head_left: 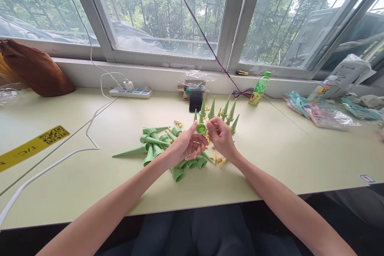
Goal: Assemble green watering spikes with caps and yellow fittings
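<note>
Cone [201,129] — hollow — in left hand [189,143]

At 9 o'clock we read what looks like "T/C:" on a yellow strip [33,148], beside 1 QR code [54,135], on the tabletop [285,156]. We cannot make out print on the green bottle [259,89] at 2 o'clock or the small sticker [367,178] at 4 o'clock.

L hand [186,143], R hand [222,136]: bare; L forearm [120,204]: bare, 1 sm. mark [141,171]; lap clothing [210,228]: dk. blue-gray, creased.
</note>
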{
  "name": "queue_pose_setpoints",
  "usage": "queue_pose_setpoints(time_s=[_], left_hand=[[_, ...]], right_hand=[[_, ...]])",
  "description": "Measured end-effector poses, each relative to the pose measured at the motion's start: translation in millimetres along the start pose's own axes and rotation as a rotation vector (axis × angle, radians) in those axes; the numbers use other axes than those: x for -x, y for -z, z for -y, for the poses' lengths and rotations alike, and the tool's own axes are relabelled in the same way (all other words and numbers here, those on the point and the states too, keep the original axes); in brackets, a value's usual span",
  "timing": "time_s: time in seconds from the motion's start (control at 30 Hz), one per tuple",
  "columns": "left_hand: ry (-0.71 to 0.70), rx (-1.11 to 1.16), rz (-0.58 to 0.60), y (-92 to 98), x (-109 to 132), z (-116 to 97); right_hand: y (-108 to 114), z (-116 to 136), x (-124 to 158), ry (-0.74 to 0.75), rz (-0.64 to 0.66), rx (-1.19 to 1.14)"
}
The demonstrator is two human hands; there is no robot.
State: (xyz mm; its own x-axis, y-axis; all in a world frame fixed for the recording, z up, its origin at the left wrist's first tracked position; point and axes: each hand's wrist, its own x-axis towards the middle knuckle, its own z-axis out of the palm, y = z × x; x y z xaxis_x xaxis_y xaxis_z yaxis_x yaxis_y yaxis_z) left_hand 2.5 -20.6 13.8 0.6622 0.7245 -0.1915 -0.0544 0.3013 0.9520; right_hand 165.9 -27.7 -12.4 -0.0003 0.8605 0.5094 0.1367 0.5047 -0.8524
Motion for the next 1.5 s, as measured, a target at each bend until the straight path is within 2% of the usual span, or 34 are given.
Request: queue_pose_setpoints(time_s=[0.13,0.3,0.5,0.63,0.83,0.97,1.2,1.37,1.5], left_hand=[[-0.003,0.049,-0.03,0.6,1.1,-2.1],[-0.011,0.087,-0.014,3.7,2.3,-2.9],[-0.08,0.041,-0.022,3.6,1.8,-2.3],[-0.219,-0.188,-0.037,3.1,3.1,1.7],[-0.598,-0.783,-0.283,0.8,4.6,8.9],[-0.766,-1.03,-0.322,6.2,0.6,14.9],[-0.885,-1.175,-0.329,17.6,-3.0,20.1],[-0.974,-1.327,-0.391,25.7,-4.4,20.3],[-0.967,-1.265,-0.445,23.1,-6.8,21.1]], right_hand=[[-0.2,-0.2,0.9,-0.01,0.029,-0.018],[0.3,-0.7,0.7,-0.003,0.046,-0.044],[0.1,0.6,0.7,-0.018,0.032,-0.044],[-0.1,0.7,-0.4,-0.05,0.024,-0.075],[-0.5,0.9,-2.2,-0.068,0.016,-0.121],[-0.6,-0.6,-2.8,-0.083,0.026,-0.119],[-0.5,-1.9,-3.4,-0.09,0.039,-0.152],[-0.6,-0.6,-3.4,-0.093,0.05,-0.196],[-1.7,-0.5,-3.7,-0.092,0.017,-0.189]])
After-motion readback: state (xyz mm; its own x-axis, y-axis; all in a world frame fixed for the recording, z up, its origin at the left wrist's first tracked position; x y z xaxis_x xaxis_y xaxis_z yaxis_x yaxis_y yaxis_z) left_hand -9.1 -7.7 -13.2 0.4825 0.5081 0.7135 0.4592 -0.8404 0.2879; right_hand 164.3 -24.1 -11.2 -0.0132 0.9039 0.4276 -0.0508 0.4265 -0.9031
